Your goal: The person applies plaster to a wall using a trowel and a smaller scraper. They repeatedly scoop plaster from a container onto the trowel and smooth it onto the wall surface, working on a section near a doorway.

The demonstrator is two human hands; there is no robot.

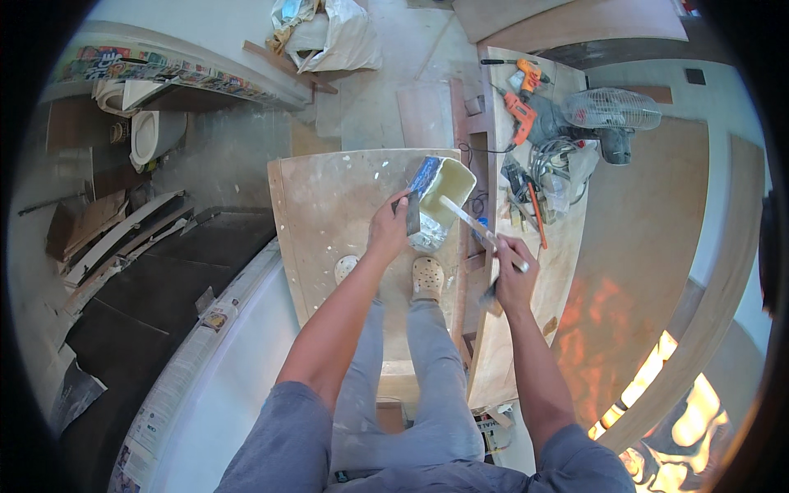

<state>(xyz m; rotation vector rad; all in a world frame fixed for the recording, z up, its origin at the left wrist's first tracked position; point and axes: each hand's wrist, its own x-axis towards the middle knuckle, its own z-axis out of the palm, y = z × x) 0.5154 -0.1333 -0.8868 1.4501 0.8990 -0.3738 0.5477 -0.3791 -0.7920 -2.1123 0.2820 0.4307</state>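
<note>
My left hand is closed at the left side of a cut-open plastic container, blue and white outside and cream-coloured inside, tilted with its opening toward the right. A flat dark grey piece lies along that side by my fingers; whether it is a scraper or part of the container I cannot make out. In my right hand is a pale stick whose far end reaches into the container. Below the same hand shows a dark-tipped brush, apparently gripped along with the stick.
I stand on a paint-specked wooden platform. At its right runs a wooden bench bearing orange power drills, cables and hand tools. A fan stands beyond. Left are a white ledge and a dark lower surface.
</note>
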